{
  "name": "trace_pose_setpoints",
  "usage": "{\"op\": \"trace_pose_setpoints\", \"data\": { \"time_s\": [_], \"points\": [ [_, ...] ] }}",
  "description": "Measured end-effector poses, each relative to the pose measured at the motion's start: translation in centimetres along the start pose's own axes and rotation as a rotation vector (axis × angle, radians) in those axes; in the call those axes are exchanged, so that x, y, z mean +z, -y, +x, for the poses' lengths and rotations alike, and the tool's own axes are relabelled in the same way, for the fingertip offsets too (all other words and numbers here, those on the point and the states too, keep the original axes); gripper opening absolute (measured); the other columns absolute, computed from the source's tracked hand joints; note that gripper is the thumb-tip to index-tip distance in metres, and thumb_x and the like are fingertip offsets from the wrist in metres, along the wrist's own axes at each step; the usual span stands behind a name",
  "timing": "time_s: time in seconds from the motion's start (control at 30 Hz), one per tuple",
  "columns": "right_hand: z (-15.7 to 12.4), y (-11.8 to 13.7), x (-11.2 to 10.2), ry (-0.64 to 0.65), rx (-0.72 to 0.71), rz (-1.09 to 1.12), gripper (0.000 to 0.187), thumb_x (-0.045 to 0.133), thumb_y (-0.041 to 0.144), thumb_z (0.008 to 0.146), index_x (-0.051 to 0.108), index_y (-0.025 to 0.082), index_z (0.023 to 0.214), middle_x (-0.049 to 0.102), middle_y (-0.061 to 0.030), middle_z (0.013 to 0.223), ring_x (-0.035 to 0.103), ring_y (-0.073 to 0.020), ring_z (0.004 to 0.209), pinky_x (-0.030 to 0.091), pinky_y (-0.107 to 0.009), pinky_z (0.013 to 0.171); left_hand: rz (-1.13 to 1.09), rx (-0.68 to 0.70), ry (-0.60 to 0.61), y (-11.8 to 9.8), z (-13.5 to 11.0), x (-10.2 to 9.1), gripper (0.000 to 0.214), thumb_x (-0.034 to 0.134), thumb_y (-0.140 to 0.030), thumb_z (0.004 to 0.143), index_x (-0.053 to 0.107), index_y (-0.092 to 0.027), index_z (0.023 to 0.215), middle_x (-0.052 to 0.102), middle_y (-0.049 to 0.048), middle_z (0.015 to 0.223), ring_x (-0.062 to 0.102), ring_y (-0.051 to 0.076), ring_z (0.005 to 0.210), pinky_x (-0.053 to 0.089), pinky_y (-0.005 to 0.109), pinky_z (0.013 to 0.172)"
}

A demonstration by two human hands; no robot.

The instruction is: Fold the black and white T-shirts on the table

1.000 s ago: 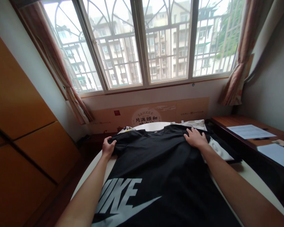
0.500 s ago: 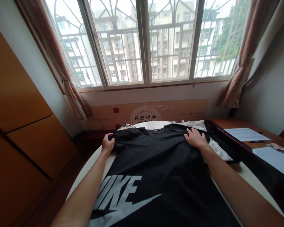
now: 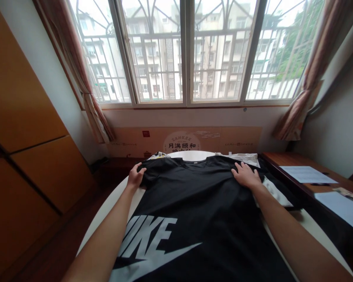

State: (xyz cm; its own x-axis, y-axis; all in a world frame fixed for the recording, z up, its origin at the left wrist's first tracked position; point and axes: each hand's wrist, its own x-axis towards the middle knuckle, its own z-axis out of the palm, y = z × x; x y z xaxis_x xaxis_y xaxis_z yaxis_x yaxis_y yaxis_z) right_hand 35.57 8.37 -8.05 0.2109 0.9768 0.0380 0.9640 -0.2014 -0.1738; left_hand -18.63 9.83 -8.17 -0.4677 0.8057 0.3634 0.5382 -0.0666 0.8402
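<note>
A black T-shirt (image 3: 200, 199) with large grey lettering and a swoosh lies spread on the round white table (image 3: 106, 223), its neckline toward the window. At the far left, my left hand (image 3: 135, 177) is closed on the sleeve edge, thumb and fingers pinching the cloth. My right hand (image 3: 246, 175) lies on the shirt near the other shoulder, palm down with its fingers spread. The shirt's lower end runs out of view toward me.
Folded white cloth (image 3: 275, 194) and dark cloth lie at the table's right side. More patterned cloth (image 3: 159, 155) shows behind the left shoulder. A brown desk (image 3: 273, 160) with paper sheets (image 3: 308, 174) stands at the right. Behind the table is a printed cardboard panel (image 3: 241, 135).
The view has shifted and tilted slightly. Both hands keep their places on the shirt, which lies much the same as before.
</note>
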Motion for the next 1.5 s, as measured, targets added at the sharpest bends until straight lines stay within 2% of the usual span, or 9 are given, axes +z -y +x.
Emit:
{"op": "trace_pose_setpoints", "data": {
  "time_s": [0.2,0.37,0.47,0.63,0.87,1.0,1.1,1.33,1.5],
  "points": [
    [0.0,-0.1,-0.1,0.0,-0.003,0.005,0.069,0.022,0.053,0.108,0.03,0.021,0.168,0.021,-0.0119,0.176,0.018,-0.0289,0.162,0.016,-0.062,0.127,-0.053,0.099,0.036,-0.3,-0.4,-0.1,0.074,0.07,-0.016,0.075,0.057,-0.015,0.148,0.064,0.0125,0.147,0.061,0.029,0.135,0.046,0.038,0.119],
    [0.0,-0.1,0.0,0.001,0.003,0.01,0.069,0.022,0.053,0.108,0.031,0.021,0.168,0.021,-0.0125,0.176,0.019,-0.0295,0.162,0.016,-0.063,0.127,-0.192,-0.122,-0.225,0.1,0.7,-0.4,0.051,0.058,-0.011,0.081,0.06,-0.011,0.132,0.076,0.0162,0.115,0.076,0.024,0.102,0.061,0.038,0.096],
    [0.0,0.0,0.0,-0.005,-0.001,0.01,0.069,0.022,0.052,0.108,0.031,0.02,0.168,0.022,-0.0129,0.176,0.019,-0.0297,0.162,0.016,-0.063,0.127,-0.183,-0.197,-0.264,0.4,1.2,-1.1,0.038,0.052,-0.013,0.082,0.061,-0.011,0.119,0.077,0.0134,0.099,0.073,0.02,0.074,0.064,0.041,0.078],
    [0.0,0.1,0.0,-0.001,-0.001,0.005,0.069,0.021,0.053,0.108,0.031,0.02,0.168,0.021,-0.0132,0.176,0.018,-0.0306,0.162,0.016,-0.064,0.126,-0.098,-0.104,-0.323,-1.1,0.8,-1.8,0.027,0.051,-0.014,0.08,0.069,-0.016,0.1,0.076,0.0117,0.105,0.072,0.024,0.094,0.058,0.043,0.095],
    [0.0,0.2,0.2,-0.012,-0.015,-0.007,0.069,0.02,0.051,0.108,0.029,0.018,0.168,0.02,-0.0142,0.176,0.018,-0.0312,0.162,0.017,-0.065,0.126,0.122,0.32,0.145,-6.4,-2.7,1.8,0.032,0.046,-0.017,0.089,0.076,-0.018,0.101,0.079,0.009,0.11,0.073,0.026,0.107,0.055,0.039,0.103],
    [-0.1,0.3,0.2,-0.009,-0.014,-0.009,0.069,0.021,0.051,0.108,0.029,0.018,0.168,0.02,-0.0141,0.176,0.018,-0.0311,0.162,0.017,-0.064,0.126,0.288,0.551,0.476,-7.4,-6.0,5.2,0.041,0.048,-0.022,0.092,0.073,-0.014,0.124,0.067,0.0127,0.144,0.06,0.026,0.136,0.041,0.037,0.122],
    [-0.2,0.3,0.2,-0.012,-0.019,-0.017,0.068,0.021,0.051,0.109,0.029,0.018,0.168,0.021,-0.0144,0.176,0.019,-0.0313,0.162,0.017,-0.064,0.126,0.484,0.568,0.66,-6.8,-7.9,7.0,0.056,0.048,-0.032,0.098,0.058,-0.01,0.148,0.049,0.0155,0.161,0.046,0.027,0.151,0.031,0.038,0.127],
    [-0.8,1.3,-1.3,-0.043,-0.031,-0.051,0.068,0.026,0.047,0.109,0.026,0.014,0.168,0.02,-0.0151,0.176,0.014,-0.0327,0.163,0.01,-0.07,0.125,0.719,0.527,0.759,-5.6,-8.4,7.2,0.068,0.035,-0.048,0.105,0.039,-0.013,0.163,0.029,0.0156,0.172,0.025,0.028,0.161,0.017,0.045,0.13],
    [-4.4,8.2,-2.5,-0.049,-0.336,0.059,0.068,0.033,0.047,0.109,0.025,0.015,0.169,0.02,-0.0146,0.176,0.015,-0.0306,0.163,0.009,-0.064,0.128,0.695,0.511,0.776,-5.8,-8.5,7.0,0.073,0.035,-0.054,0.105,0.036,-0.012,0.165,0.025,0.0167,0.172,0.022,0.029,0.162,0.016,0.047,0.13]
  ]
}}
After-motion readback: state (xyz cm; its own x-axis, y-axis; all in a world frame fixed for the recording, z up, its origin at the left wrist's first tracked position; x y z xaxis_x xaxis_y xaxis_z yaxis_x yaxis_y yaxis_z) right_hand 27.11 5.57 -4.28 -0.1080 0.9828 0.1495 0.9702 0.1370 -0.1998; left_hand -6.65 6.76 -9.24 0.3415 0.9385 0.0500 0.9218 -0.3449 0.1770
